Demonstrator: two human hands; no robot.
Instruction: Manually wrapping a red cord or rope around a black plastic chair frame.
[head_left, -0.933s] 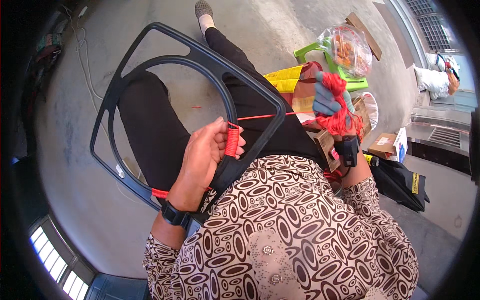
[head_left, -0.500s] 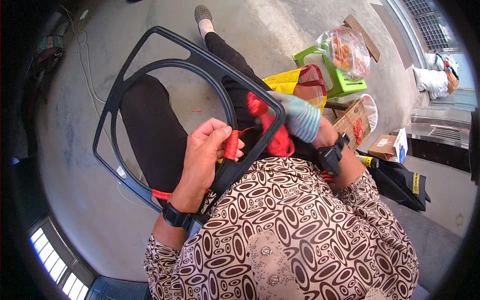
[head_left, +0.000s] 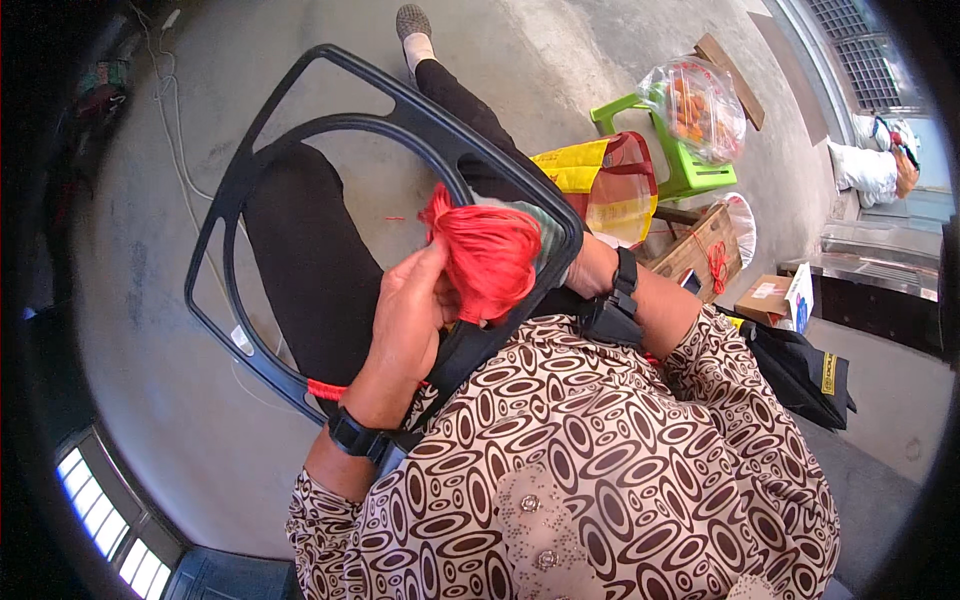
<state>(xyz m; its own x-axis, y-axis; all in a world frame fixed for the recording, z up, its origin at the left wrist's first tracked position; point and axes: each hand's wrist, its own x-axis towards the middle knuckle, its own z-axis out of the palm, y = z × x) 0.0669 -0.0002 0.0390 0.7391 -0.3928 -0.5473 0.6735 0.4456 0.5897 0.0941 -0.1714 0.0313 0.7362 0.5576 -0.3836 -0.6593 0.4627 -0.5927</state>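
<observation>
Across my lap lies a black frame (head_left: 425,118) with rounded corners and a curved inner ring. My left hand (head_left: 405,312) is closed at the ring, its fingertips against a thick bundle of red cord (head_left: 492,262). The bundle hides the ring section under those fingers. Behind the bundle is my right hand (head_left: 553,235) in a pale striped glove, closed on the cord, most of its fingers covered. A band of red cord (head_left: 328,390) wraps the frame near my left wrist.
To the right stand a yellow and red bag (head_left: 625,190), a green stool (head_left: 690,178) bearing a clear bag of orange items (head_left: 693,108), a wooden board (head_left: 705,245) with red cord, and a cardboard box (head_left: 768,298). White cables (head_left: 172,130) run along the floor at left.
My right hand has brought the red bundle left, up against the ring and my left fingers. The wound cord seen there before is now covered. The frame has barely shifted.
</observation>
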